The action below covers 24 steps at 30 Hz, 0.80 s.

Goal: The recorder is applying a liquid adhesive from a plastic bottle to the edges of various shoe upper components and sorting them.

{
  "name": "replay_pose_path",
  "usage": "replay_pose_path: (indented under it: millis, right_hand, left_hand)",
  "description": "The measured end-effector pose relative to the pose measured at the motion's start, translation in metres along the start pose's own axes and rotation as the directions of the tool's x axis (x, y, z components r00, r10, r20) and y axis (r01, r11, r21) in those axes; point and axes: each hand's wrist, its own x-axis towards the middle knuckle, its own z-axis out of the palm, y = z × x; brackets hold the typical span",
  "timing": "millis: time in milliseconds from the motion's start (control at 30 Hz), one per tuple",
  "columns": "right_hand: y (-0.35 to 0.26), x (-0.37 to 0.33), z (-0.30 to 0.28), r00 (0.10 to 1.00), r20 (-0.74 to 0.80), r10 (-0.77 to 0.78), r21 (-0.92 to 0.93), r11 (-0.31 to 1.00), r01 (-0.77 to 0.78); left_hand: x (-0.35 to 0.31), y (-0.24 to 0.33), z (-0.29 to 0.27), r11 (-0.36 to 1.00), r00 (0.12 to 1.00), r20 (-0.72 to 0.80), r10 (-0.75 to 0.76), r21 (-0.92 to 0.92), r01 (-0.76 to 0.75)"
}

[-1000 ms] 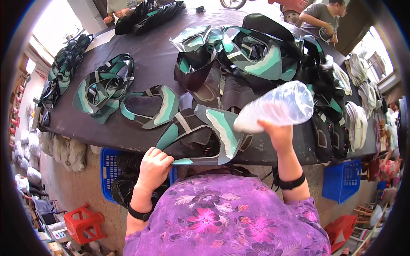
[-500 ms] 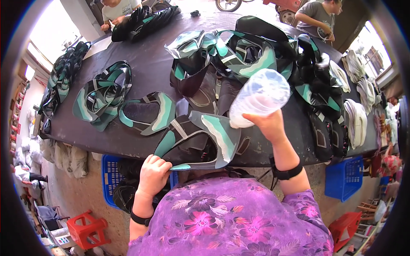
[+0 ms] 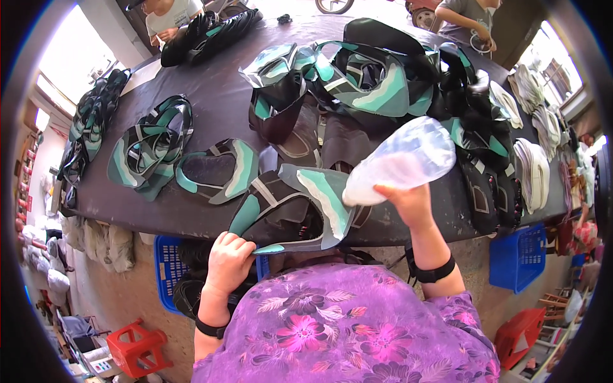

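My left hand (image 3: 228, 258) pinches the near left corner of a flat shoe upper (image 3: 325, 203), black and grey with teal panels and a white wavy band. The upper lies at the table's front edge. In my right hand (image 3: 408, 205) is a translucent plastic bottle (image 3: 408, 156) with whitish liquid inside. It leans steeply, its narrow end down at the upper's right edge; whether the tip touches cannot be made out. Just beyond, to the left, lies another such upper (image 3: 217, 169), and a tangled stack of uppers (image 3: 150, 143) sits farther left.
More uppers (image 3: 364, 76) pile up across the dark table (image 3: 211, 89). White folded pieces (image 3: 532, 172) line its right side. Below stand blue crates (image 3: 517, 262) and red stools (image 3: 137, 348). Two people (image 3: 463, 22) work at the far side.
The bottle has tipped farther over, its wide base swinging right and down, while its narrow end stays near the upper's right edge. My left hand keeps its pinch.
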Motion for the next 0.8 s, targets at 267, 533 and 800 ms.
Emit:
replay_pose_path:
  millis: [267,533,800]
  right_hand:
    - [-0.009,-0.030,-0.015,0.993,-0.013,0.115,0.424,0.900,-0.099]
    - [0.001,-0.031,-0.105,0.882,-0.427,0.201,0.727,0.657,0.202]
    - [-0.005,-0.061,-0.137,0.730,-0.566,0.383,0.804,0.453,0.385]
  left_hand:
    - [0.006,0.004,-0.022,0.995,0.999,-0.020,0.042,-0.085,-0.043]
    - [0.052,0.007,-0.105,0.973,0.977,-0.202,0.064,-0.207,-0.106]
    - [0.144,0.005,-0.120,0.994,0.850,-0.525,0.037,-0.069,-0.086]
